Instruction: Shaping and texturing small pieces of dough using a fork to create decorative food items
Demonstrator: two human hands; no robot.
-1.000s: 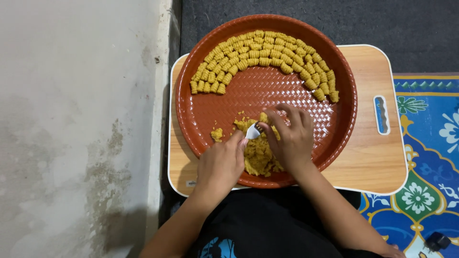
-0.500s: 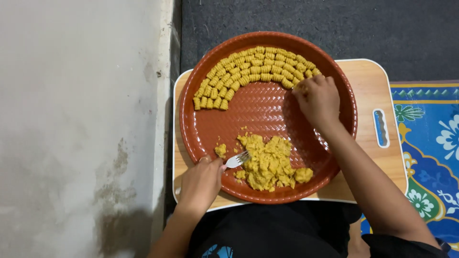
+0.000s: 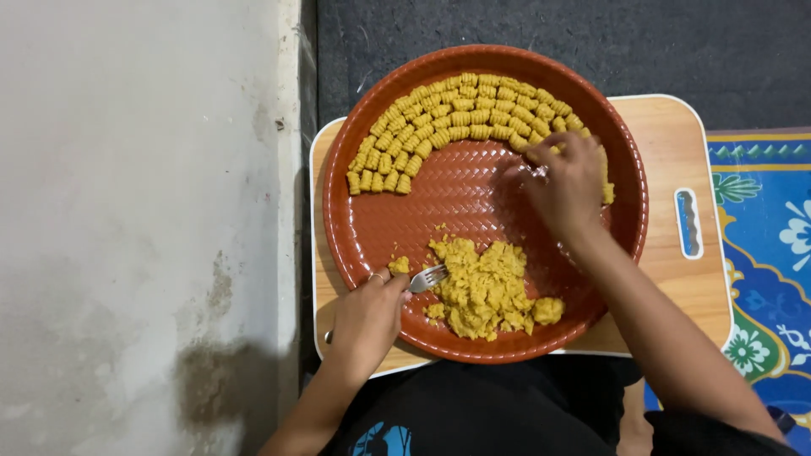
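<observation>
Centrally, a mound of crumbly yellow dough (image 3: 484, 289) is heaped on the lower part of a round reddish-brown plastic tray with a woven pattern (image 3: 439, 211), at about six o'clock on the tray. A small metal fork (image 3: 427, 278) is held at the mound's nine o'clock edge, its tines touching the dough. The fork is gripped by the left hand (image 3: 367, 321), whose fingers are curled shut around the handle; the hand rests over the tray's rim at roughly seven o'clock. A small loose lump of dough (image 3: 399, 265) lies just beside the fork, near the fingertips.

Across the upper part of the tray, an arc of small ridged yellow dough pieces (image 3: 460, 118) is laid in neat rows, running from nine o'clock over twelve to about three o'clock. The right hand (image 3: 566, 186) is placed at the two o'clock end of that arc, fingers bent downward and drawn together over the pieces; whether a piece is pinched between them cannot be told. The hands are well apart.

The tray is carried by a light wooden tabletop with a white edge and a slot handle (image 3: 688, 221) at three o'clock. A grey stained floor (image 3: 144, 211) lies at nine o'clock, a dark mat (image 3: 676, 42) at twelve, and a blue patterned rug (image 3: 769, 253) at three.
</observation>
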